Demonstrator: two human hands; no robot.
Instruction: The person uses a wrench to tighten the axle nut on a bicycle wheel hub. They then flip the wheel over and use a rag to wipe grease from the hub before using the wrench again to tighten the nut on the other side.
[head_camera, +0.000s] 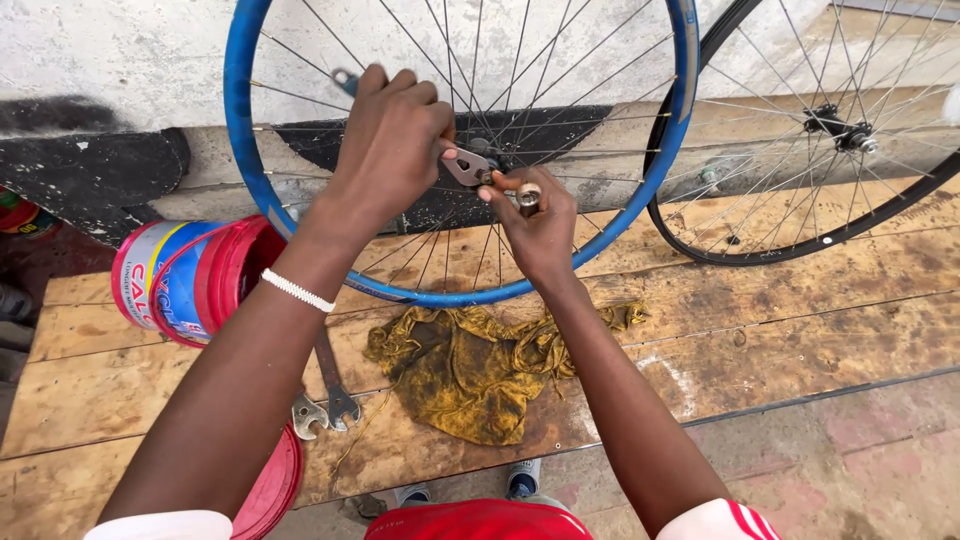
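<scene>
Nearest, two spanners (325, 400) and a stained yellow rag (465, 365) lie on the wooden bench (800, 330). Beyond them, left hand (392, 145) is closed around a wrench (462, 163) set at the hub of the blue-rimmed wheel (240, 150). Right hand (535, 225) pinches a small metal part (528, 197) just beside that hub. Further right, a black wheel (700, 245) leans against the wall; a red bucket (195, 275) lies at left.

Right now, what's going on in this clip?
A person works at the hub of a blue-rimmed bicycle wheel standing on a wooden platform. The left hand grips a flat spanner set at the hub, while the right hand pinches a small metal part beside it. A dirty yellow rag, two more spanners and a tipped bucket lie nearby; a black-rimmed wheel stands to the right.
</scene>
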